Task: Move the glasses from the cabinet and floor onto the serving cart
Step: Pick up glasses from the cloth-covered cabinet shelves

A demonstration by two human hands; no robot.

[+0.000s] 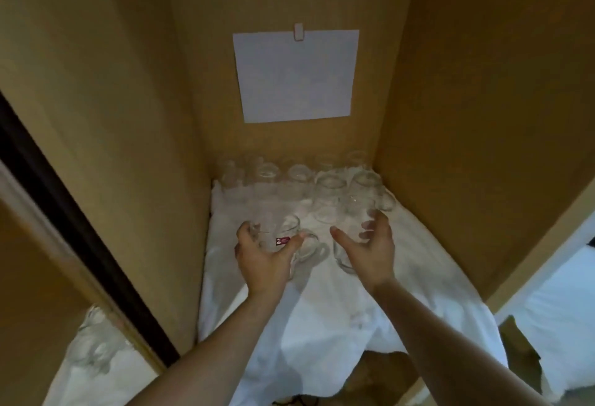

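Note:
Several clear glass mugs point(331, 193) stand on a white cloth point(322, 309) at the back of a wooden cabinet shelf. My left hand point(264, 257) grips a clear mug with a red sticker point(280, 235), fingers and thumb curled round its body. My right hand point(370, 248) is spread over another clear mug point(343, 254), thumb on its left and fingers on its right side; whether it clasps the glass is unclear. The serving cart is out of view.
Cabinet side walls point(145, 148) close in on both sides, and a white paper sheet point(294, 75) hangs on the back panel. More clear glasses point(93, 341) sit on white cloth at the lower left. A white surface point(560, 309) shows at the lower right.

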